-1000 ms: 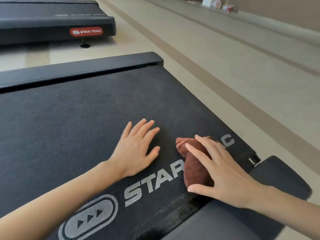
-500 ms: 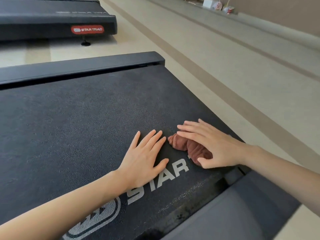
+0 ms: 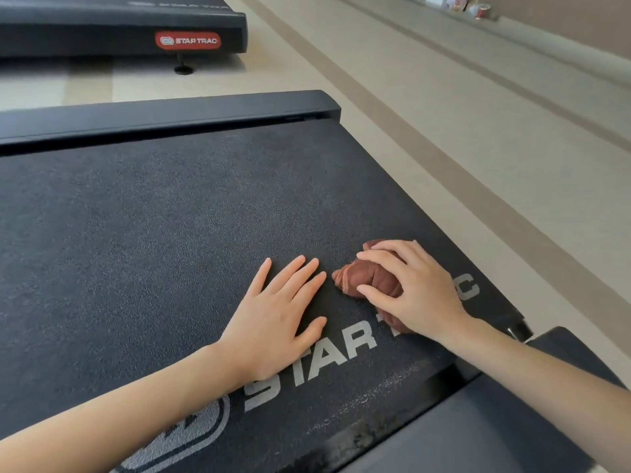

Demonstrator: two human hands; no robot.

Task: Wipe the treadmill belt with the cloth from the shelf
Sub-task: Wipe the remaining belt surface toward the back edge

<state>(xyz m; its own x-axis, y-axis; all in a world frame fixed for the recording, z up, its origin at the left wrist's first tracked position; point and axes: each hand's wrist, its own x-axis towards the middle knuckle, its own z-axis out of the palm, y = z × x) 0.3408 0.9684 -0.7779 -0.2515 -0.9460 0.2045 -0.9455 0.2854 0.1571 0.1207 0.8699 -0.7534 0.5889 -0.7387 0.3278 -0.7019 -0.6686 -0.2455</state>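
My right hand (image 3: pixel 416 295) curls over the bunched brown cloth (image 3: pixel 372 278), thumb on its near side, holding it down on the treadmill belt (image 3: pixel 153 233) at about 4 o'clock in my view. My left hand (image 3: pixel 276 322) lies flat on the belt, fingers straight and together, with the cloth just off its fingertips at 2 o'clock.

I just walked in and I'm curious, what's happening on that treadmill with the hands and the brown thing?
Someone is cleaning it. Their right hand holds a bunched-up reddish-brown cloth down on the dark treadmill belt, right over the white STAR TRAC lettering. Their left hand lies flat on the belt just beside the cloth, fingers straight, holding nothing. A second treadmill stands behind.
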